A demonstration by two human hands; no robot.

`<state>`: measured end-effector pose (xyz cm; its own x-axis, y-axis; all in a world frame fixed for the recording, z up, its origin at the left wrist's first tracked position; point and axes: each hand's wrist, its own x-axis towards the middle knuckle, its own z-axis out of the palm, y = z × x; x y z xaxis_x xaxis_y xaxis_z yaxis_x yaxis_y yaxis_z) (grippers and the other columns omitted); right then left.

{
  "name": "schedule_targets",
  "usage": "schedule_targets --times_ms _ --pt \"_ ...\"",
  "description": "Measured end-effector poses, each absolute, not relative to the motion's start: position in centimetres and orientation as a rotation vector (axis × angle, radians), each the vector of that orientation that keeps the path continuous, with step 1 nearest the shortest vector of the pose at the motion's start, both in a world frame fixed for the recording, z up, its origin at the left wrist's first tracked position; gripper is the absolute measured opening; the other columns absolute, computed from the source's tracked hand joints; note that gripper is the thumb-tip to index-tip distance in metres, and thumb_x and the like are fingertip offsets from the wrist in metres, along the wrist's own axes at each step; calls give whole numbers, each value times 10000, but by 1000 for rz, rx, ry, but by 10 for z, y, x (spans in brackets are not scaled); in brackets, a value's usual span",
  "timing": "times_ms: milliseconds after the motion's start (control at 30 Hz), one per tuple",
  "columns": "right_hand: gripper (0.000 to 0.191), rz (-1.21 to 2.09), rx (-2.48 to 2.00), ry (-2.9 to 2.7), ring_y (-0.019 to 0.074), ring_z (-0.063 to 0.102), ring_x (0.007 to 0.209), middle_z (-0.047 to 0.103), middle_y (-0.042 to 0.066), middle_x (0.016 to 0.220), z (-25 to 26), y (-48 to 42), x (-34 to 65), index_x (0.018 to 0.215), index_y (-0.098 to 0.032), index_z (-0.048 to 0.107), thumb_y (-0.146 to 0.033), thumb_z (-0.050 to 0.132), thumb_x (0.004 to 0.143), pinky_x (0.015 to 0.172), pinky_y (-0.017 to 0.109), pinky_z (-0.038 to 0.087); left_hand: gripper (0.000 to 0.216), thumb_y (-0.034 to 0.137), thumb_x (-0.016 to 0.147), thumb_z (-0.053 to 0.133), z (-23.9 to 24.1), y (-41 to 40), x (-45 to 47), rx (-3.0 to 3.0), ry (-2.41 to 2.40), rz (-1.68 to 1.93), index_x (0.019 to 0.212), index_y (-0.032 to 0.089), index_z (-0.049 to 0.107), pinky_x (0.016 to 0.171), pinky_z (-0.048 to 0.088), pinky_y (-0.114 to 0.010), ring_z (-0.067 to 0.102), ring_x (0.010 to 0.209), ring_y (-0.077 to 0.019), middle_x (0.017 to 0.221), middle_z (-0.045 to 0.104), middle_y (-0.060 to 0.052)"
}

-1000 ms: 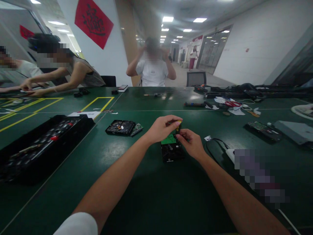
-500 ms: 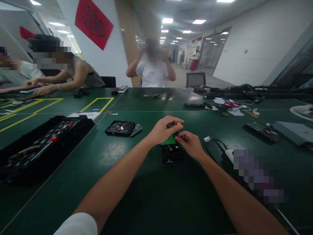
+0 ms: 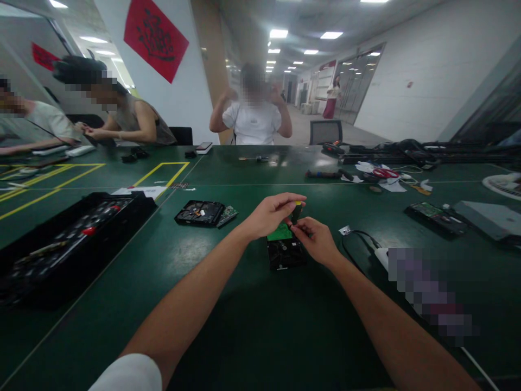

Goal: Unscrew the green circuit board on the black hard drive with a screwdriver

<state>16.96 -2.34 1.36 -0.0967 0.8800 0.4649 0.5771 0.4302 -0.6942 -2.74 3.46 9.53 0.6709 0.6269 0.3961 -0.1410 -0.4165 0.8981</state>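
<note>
A black hard drive (image 3: 286,253) with a green circuit board (image 3: 280,233) on top lies on the green table (image 3: 244,326) in front of me. My left hand (image 3: 272,214) pinches the top of a small screwdriver with a yellow and black handle (image 3: 297,210), held upright over the drive's far end. My right hand (image 3: 318,239) is closed around the screwdriver's lower part, just above the circuit board.
A second opened drive with a loose board (image 3: 201,212) lies to the left. A black tool tray (image 3: 69,236) sits at far left. A cable and white adapter (image 3: 366,244) lie to the right, more drives (image 3: 437,217) and tools (image 3: 382,174) beyond. Other people sit across the table.
My hands stay over the drive; the fingers on the screwdriver handle have shifted slightly. The person opposite has moved the raised arms apart.
</note>
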Motion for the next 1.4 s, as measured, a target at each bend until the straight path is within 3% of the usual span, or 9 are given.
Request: schedule_targets --times_ms 167,367,467,667,933,1200,1400 --pt "154 422 -1268 -1783 191 648 784 690 39 899 10 -22 171 987 -232 687 -373 627 981 692 318 507 328 358 997 594 94 37 -29 1884 473 940 1267 190 676 702 571 -262 671 922 -170 1135 718 -85" --pt "126 366 -1287 -1802 192 656 776 706 40 905 10 -21 172 970 -234 698 -355 674 945 686 322 514 266 367 885 753 93 37 -27 2038 667 1118 1048 169 685 696 515 -251 621 767 -131 886 681 -20" --pt "115 358 -1279 -1811 186 649 760 701 36 891 10 -21 172 941 -233 694 -346 677 942 677 318 507 282 376 877 762 93 36 -26 2068 676 1116 1060 173 689 719 516 -260 634 808 -144 921 687 -27" --pt "126 350 -1255 -1823 184 633 758 685 34 879 12 -21 172 939 -237 695 -344 637 971 662 309 488 378 317 1013 561 92 30 -23 1901 448 960 1369 203 615 740 562 -266 678 1034 -200 1216 705 -107" --pt "137 360 -1272 -1852 193 630 792 673 40 896 14 -22 171 929 -232 687 -321 601 988 691 316 481 389 283 1021 523 94 31 -25 1935 430 925 1396 232 616 755 577 -274 664 1040 -194 1277 692 -91" --pt "136 365 -1217 -1877 202 640 859 672 46 922 15 -24 169 927 -224 671 -284 572 1000 758 331 489 263 316 923 702 90 33 -25 2082 576 1066 1156 194 695 750 520 -267 624 858 -152 955 672 -30" --pt "102 333 -1171 -1918 188 618 814 671 42 937 18 -24 170 954 -236 666 -290 587 991 713 319 483 273 365 854 779 92 30 -25 2073 651 1123 988 187 620 683 499 -247 589 759 -126 878 619 9"
